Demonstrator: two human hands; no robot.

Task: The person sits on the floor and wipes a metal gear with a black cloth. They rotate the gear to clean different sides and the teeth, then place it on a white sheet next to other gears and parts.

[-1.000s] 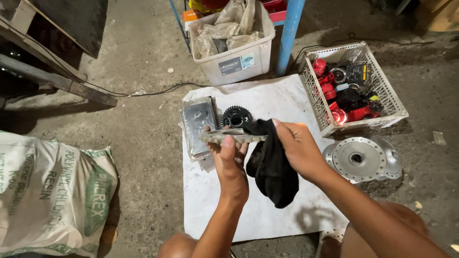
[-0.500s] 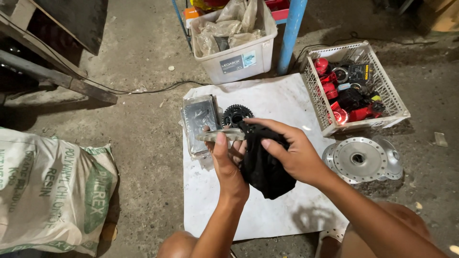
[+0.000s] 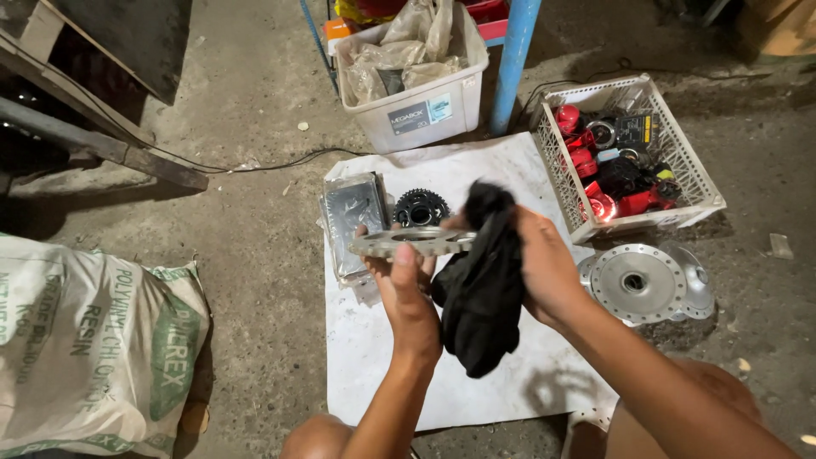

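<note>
Your left fingers [image 3: 406, 257] are pinching the flat silver sprocket ring [image 3: 414, 241] held level above the white sheet [image 3: 374, 357], while your right hand [image 3: 544, 268] is clutching the black rag [image 3: 480, 289] against its right edge

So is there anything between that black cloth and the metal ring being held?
Nothing visible. The left hand holds the flat metal ring by its near edge, and the black cloth in the right hand lies directly against the ring's right side.
</note>
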